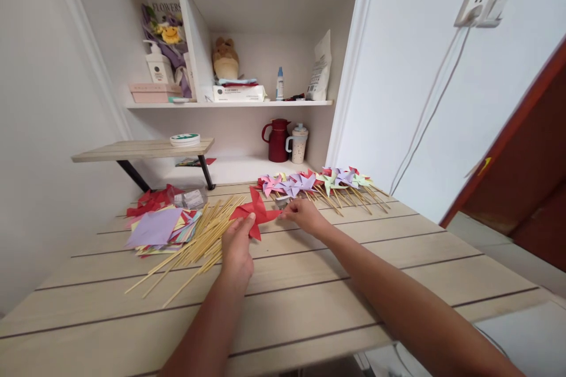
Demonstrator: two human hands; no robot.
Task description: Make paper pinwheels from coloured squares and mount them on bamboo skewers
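Observation:
A red paper pinwheel point(260, 212) with folded blades is pinched in my left hand point(237, 247), thumb on its front. To the right of it, my right hand point(303, 216) has its fingertips drawn together close to a blade tip; what they pinch is too small to make out. Behind those fingers is a small pale container point(282, 202), partly hidden. Thin wooden sticks point(203, 241) lie in a loose heap left of my left hand. Finished pinwheels on sticks point(329, 182), in pink, purple, red and green, lie in a row at the back of the table.
Stacked coloured paper squares point(155, 228) lie at the left, with red paper pieces point(150, 200) and a clear plastic packet point(191, 198) behind. A small raised shelf point(132, 150) stands there. A red jug point(278, 144) and a tumbler point(299, 146) stand at the back.

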